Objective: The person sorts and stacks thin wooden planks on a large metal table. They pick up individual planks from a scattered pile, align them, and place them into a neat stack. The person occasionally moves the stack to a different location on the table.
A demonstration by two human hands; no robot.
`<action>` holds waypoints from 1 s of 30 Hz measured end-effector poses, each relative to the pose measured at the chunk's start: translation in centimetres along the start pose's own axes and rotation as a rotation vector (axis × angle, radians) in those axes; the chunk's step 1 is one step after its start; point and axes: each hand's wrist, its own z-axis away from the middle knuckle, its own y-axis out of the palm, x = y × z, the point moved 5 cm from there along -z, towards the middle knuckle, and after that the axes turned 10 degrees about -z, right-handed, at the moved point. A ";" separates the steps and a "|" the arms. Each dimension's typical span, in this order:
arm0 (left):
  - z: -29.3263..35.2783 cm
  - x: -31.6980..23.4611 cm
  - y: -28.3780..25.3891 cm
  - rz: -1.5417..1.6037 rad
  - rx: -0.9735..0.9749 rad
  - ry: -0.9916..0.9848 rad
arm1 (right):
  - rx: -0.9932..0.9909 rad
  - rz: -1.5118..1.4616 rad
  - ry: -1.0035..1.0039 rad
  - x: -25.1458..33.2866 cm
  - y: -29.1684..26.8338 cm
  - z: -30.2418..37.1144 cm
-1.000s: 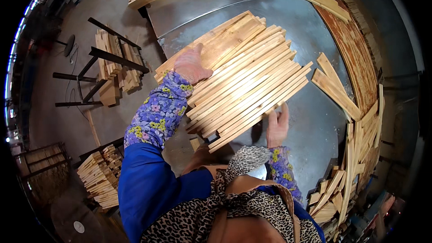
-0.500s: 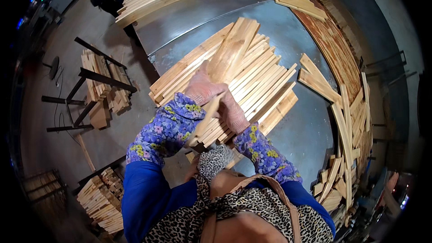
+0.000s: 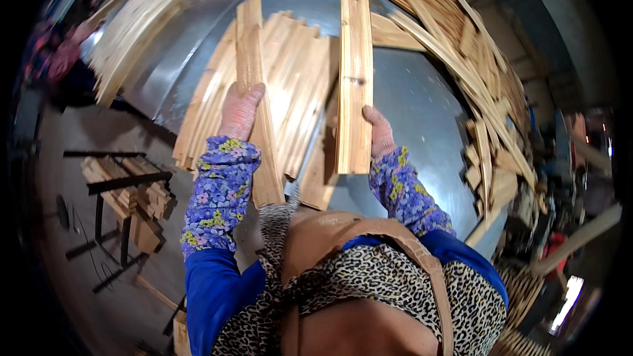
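My left hand, in a pale pink glove, is closed on a narrow wooden board that runs from near my apron up over the stack. In my right hand, gloved alike, is a second wooden board, raised upright and showing a dark knot in its face. Its thumb lies along the right edge; the other fingers are hidden behind the wood. Under and between the two boards lies a stack of similar wooden boards, edges up, on a grey metal table.
Another stack of boards stands at the far left, beside another person. Loose offcuts pile along the table's right edge. A black metal frame with wood on it is on the floor at left.
My hands were close together over the stack; now they are apart, each with a board. My view has turned to the right, and the right-hand board has been lifted.
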 end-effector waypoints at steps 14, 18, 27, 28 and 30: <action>11.2 -5.8 27.7 0.015 0.451 0.158 | -0.306 0.250 -0.756 9.7 -14.6 27.5; 16.0 -3.9 40.4 0.135 0.673 0.154 | -0.544 0.362 -0.931 10.1 -20.5 34.6; 35.3 -4.4 57.8 0.097 0.930 0.237 | -0.669 0.310 -1.202 8.0 -26.9 48.1; 37.0 -4.0 59.2 0.064 0.947 0.258 | -0.705 0.324 -1.243 7.6 -27.5 49.8; 40.4 -3.0 62.2 0.036 0.993 0.359 | -0.823 0.346 -1.286 6.4 -29.3 52.6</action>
